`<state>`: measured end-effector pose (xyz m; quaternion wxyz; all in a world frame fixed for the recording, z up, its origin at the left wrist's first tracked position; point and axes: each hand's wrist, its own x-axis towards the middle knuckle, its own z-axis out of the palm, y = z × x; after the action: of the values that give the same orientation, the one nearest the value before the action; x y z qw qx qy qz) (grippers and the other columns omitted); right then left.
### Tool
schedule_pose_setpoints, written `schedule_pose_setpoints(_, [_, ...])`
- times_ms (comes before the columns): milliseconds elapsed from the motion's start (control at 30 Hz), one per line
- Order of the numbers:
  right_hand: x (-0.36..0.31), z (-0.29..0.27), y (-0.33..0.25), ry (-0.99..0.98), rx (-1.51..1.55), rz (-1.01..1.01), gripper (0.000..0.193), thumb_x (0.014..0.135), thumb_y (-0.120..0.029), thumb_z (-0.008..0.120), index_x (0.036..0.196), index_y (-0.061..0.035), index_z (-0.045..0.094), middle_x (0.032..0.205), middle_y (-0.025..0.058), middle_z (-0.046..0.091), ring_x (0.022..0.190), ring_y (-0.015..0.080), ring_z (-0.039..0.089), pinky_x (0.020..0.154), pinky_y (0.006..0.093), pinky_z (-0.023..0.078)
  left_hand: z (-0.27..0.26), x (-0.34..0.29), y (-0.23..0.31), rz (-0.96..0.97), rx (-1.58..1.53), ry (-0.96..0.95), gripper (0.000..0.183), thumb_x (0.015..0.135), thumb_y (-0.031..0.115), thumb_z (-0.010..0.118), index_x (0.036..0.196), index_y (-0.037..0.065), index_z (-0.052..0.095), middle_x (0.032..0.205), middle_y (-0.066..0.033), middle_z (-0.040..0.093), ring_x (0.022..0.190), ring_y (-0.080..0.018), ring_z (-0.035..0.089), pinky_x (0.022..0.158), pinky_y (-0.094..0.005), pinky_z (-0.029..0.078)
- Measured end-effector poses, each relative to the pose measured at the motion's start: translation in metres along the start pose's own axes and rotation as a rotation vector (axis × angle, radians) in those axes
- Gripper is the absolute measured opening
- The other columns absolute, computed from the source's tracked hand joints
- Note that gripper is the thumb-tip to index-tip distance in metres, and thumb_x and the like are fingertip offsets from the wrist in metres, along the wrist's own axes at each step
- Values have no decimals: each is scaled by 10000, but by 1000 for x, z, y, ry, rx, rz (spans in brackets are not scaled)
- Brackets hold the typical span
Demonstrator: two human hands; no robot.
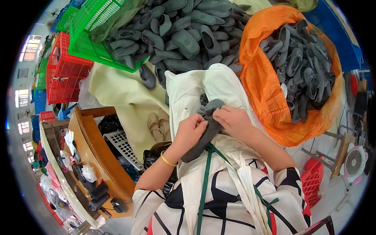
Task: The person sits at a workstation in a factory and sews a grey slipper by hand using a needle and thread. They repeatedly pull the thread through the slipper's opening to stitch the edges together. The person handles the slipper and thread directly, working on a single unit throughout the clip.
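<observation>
A dark grey slip-on shoe (197, 150) lies across my lap, over the white trousers or cover (224, 84). My left hand (188, 133) is closed in a pinch at the shoe's upper edge, near its opening. On the other side, my right hand (234, 121) pinches the gathered upper near the toe. Whether a thread or small trim is between the fingers is too small to tell. Beyond my knees spreads a big heap of similar grey shoes (186, 41). An orange woven sack (250, 58) at the right holds many more grey shoes (309, 74).
Behind the heap's left side leans a green plastic crate (84, 43), with red crates (66, 72) further left. A wooden table (103, 156) stands near left. Tan shoes (156, 127) rest on the pale floor sheet (117, 94). To the right are a fan (355, 161) and a red basket (312, 180).
</observation>
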<state>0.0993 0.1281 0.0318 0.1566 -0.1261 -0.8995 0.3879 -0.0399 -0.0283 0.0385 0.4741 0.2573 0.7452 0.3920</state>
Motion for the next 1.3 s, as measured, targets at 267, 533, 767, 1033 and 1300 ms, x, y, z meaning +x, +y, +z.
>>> schedule_pose_setpoints(267, [15,8,10,3,-154,-130,181,695,-73,699,854,-122,626,752,70,515,698,248,599,565,363,485,-5,16,-9,-13,-265,11,109,1000,146,563,986,44,598,745,20,604,604,-32,525,550,-186,436])
schedule_pose_setpoints(533, [11,29,11,74,549,230,67,936,-169,640,914,-107,628,804,54,600,635,162,603,538,276,468,8,4,-7,178,32,144,101,946,126,626,955,27,639,715,-50,637,621,-89,593,568,-264,487])
schedule_pose_setpoints(767, [-15,-65,70,522,1409,549,90,1001,-189,564,1007,-99,565,800,-5,588,629,67,527,571,204,459,9,7,2,465,427,241,101,872,134,689,916,46,669,760,-122,669,628,-263,633,590,-333,506])
schedule_pose_setpoints(1033, [-83,-146,143,1261,1477,549,116,984,-56,559,884,-7,526,683,4,488,587,112,460,937,323,534,11,12,-1,619,504,288,55,862,120,673,871,75,644,773,-98,639,669,-292,633,590,-369,508])
schedule_pose_setpoints(1300, [-83,-139,138,1335,1450,646,98,990,-52,544,914,4,519,706,8,474,607,121,465,925,361,547,5,21,-1,765,733,333,67,841,145,697,868,99,655,724,-70,628,647,-268,627,563,-376,492])
